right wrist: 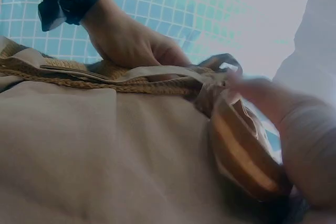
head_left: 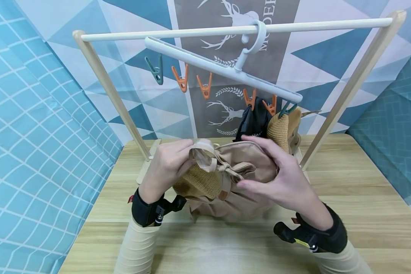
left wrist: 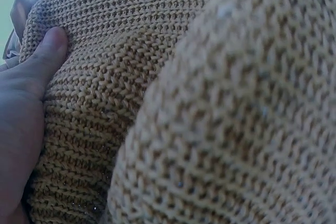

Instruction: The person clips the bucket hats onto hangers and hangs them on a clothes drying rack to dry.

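Observation:
A beige sun hat [head_left: 253, 205] with a woven tan part [head_left: 200, 179] and a ribbon bow [head_left: 226, 166] is held over the table under the rack. My left hand [head_left: 168, 163] grips it at the left beside the ribbon loop. In the left wrist view its thumb [left wrist: 52, 45] lies on the coarse weave [left wrist: 220, 129], while the other fingers are hidden. On the right, my right hand [head_left: 287, 179] curves round the fabric edge, thumb in front by the bow. The right wrist view shows beige cloth [right wrist: 105, 150] between both hands.
A white hanger [head_left: 222, 68] hangs tilted from the rack's bar [head_left: 123, 36]. Orange [head_left: 205, 86] and green clips [head_left: 156, 70] dangle from it. Those on the right hold a black cloth item [head_left: 255, 118] and another woven hat [head_left: 279, 131]. Wooden posts [head_left: 352, 89] stand either side.

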The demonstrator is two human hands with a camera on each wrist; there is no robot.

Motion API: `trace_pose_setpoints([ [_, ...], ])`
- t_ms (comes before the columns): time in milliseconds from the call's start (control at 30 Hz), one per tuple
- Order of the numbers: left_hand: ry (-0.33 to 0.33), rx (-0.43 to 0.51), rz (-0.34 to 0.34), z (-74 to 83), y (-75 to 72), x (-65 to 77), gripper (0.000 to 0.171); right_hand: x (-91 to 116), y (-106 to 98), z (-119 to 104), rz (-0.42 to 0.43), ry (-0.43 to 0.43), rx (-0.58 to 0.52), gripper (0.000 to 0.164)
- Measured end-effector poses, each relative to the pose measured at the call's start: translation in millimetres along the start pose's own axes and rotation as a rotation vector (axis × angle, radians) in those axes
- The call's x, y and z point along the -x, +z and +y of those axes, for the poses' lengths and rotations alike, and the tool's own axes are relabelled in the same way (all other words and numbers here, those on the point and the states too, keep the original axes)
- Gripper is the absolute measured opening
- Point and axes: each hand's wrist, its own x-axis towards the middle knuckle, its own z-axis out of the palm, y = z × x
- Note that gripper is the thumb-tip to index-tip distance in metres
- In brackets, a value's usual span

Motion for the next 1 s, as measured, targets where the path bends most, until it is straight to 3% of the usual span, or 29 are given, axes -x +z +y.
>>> trace_pose_setpoints([
  [100, -0.007, -0.005, -0.017, 1.9, -0.6, -1.3, 0.046, 0, 4, -1, 0.052, -0.016, 0.047, 0.053],
  [200, 0.002, -0.004, -0.026, 2.4, 0.1, -2.3, 0.046, 0, 4, -1, 0.093, -0.034, 0.053, 0.035],
  [333, 0.009, -0.019, -0.013, 2.3, 1.2, -2.0, 0.046, 0, 4, -1, 0.114, -0.053, 0.038, 0.036],
  [533, -0.01, -0.017, 0.072, -0.4, -0.5, -2.2, 0.047, 1, 1, 0, 0.165, -0.062, 0.041, 0.034],
  [867, -0.172, 0.135, 0.177, -16.0, -10.3, 3.0, 0.081, 3, -13, -1, 0.281, -0.006, 0.001, 0.033],
  [1000, -0.237, 0.186, 0.175, -18.7, -9.1, 4.8, 0.091, 4, -15, 0, 0.328, 0.017, -0.077, 0.032],
])
